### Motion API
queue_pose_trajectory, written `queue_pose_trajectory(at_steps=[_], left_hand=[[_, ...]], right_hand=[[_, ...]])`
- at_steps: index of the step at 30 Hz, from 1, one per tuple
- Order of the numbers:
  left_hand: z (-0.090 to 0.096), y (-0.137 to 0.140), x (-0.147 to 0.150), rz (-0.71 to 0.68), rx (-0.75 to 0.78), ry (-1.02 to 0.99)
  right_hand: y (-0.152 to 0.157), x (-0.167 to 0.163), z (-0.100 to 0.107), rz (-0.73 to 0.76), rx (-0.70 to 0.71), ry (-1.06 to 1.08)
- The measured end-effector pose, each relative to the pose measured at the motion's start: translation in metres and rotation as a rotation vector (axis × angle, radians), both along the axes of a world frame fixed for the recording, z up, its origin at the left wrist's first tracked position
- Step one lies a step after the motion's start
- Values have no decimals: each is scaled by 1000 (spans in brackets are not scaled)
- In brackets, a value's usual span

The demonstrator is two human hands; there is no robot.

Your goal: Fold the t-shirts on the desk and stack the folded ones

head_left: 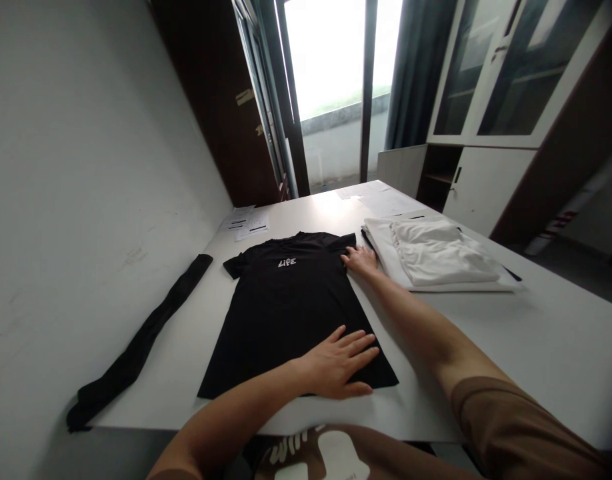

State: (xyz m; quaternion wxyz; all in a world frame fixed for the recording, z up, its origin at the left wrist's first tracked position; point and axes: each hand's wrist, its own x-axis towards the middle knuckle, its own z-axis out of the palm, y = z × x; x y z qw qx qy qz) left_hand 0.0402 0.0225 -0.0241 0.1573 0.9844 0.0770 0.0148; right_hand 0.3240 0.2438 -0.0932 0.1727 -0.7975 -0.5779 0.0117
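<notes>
A black T-shirt (pixel 291 313) with white lettering on its chest lies spread flat, collar away from me and hem towards me. My left hand (pixel 340 363) rests flat on the shirt near the right end of the hem, its fingers stretched out and apart. Farther off, my right hand (pixel 361 259) touches the shirt's right side just below the sleeve (pixel 343 243), palm down with the fingers extended. Neither hand appears to grip the cloth.
The white table (pixel 436 347) stands against a wall. Along its left edge lies a rolled black cloth (pixel 146 340). Folded white garments (pixel 441 250) are stacked to the right. Papers (pixel 251 221) lie at the far left, more sheets (pixel 386 200) at the far end.
</notes>
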Motion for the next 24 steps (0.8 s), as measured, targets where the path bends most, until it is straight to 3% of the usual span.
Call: queue_pose_trajectory(at_steps=[6,14,16,18,24], left_hand=[[0,11,-1,-52,24,-64],[-9,6,4,-87,44,-104],[-10,4,5,-82,43,-101],[-11,4,6,-73,38,-100],[-13,4,5,-60,-3,-116]], right_hand=[[-8,-17,4,125,143,-114],[-10,-89,5,719,34,-15],[-5,-95,2,800,2,-29],[4,-90,1,773,-28,-42],[27,-47,8,433,-79,-48]])
